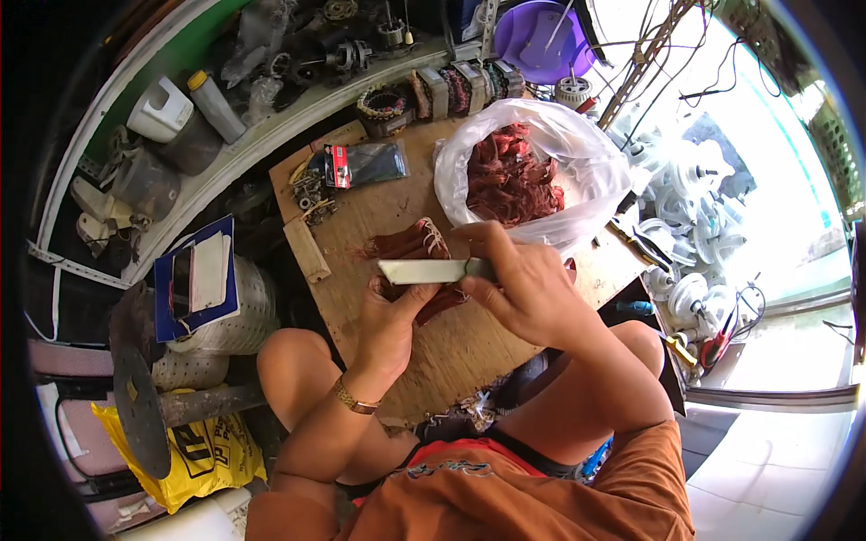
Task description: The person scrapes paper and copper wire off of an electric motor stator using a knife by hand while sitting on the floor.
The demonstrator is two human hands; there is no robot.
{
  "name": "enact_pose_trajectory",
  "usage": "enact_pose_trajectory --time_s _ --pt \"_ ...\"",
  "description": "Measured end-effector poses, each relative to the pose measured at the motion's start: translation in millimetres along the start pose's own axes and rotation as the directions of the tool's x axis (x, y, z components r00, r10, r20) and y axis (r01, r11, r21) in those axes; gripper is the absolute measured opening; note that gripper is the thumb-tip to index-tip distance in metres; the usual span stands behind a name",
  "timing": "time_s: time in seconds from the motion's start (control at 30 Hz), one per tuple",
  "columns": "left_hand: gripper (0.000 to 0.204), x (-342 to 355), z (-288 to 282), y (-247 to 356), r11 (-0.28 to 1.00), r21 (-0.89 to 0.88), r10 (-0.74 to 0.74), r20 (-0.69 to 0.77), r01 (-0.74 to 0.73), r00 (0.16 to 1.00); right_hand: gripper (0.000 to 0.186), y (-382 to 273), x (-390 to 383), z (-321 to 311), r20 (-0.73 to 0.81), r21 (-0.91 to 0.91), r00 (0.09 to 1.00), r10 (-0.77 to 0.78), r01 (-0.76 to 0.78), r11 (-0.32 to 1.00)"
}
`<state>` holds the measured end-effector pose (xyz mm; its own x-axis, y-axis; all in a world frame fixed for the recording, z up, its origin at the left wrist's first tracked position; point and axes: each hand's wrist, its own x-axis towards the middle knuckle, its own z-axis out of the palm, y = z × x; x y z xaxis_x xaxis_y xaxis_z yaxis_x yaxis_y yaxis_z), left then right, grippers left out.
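In my right hand [532, 281] is a knife with a broad pale blade [419, 271]; my fingers close round its dark handle. The blade lies flat across reddish-brown wire windings [406, 243] with white lacing, over the middle of the wooden board. My left hand [388, 325] grips the near part of these windings, its thumb just below the blade. The blade and my fingers hide much of the piece. Beyond my right hand stands an open whitish plastic bag [591, 176] holding reddish-brown wire scraps [510, 176].
A small packet [365, 164] and loose metal parts [311, 194] lie on the board's left side. Wound motor cores [451, 90] line its far edge. White plastic parts [695, 216] pile up at right, near pliers [649, 248]. A perforated drum [239, 307] stands at left.
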<state>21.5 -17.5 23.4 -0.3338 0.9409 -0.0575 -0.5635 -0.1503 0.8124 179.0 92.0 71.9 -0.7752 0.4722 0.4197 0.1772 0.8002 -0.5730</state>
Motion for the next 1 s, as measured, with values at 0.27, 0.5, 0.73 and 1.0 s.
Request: enact_pose_trajectory --time_s 0.27,0.5,0.73,1.0 --pt "0.034 -1 -8 0 0.986 0.131 0.094 0.064 -0.101 0.994 0.040 -3 -1 -1 0.088 -0.117 0.996 -0.023 0.034 0.993" --pt "0.036 1 -10 5 0.968 0.206 0.129 0.077 -0.143 0.989 0.040 -9 -2 -7 0.215 -0.153 0.976 0.041 -0.008 0.988" --pt "0.038 0 -8 6 0.946 0.261 0.164 0.126 -0.193 0.978 0.031 -17 -5 4 0.081 -0.208 0.996 -0.028 0.045 0.977" --pt "0.038 -6 2 -1 0.906 0.251 0.332 0.079 -0.342 0.940 0.026 -26 -5 15 0.041 -0.136 0.995 0.089 -0.083 0.987"
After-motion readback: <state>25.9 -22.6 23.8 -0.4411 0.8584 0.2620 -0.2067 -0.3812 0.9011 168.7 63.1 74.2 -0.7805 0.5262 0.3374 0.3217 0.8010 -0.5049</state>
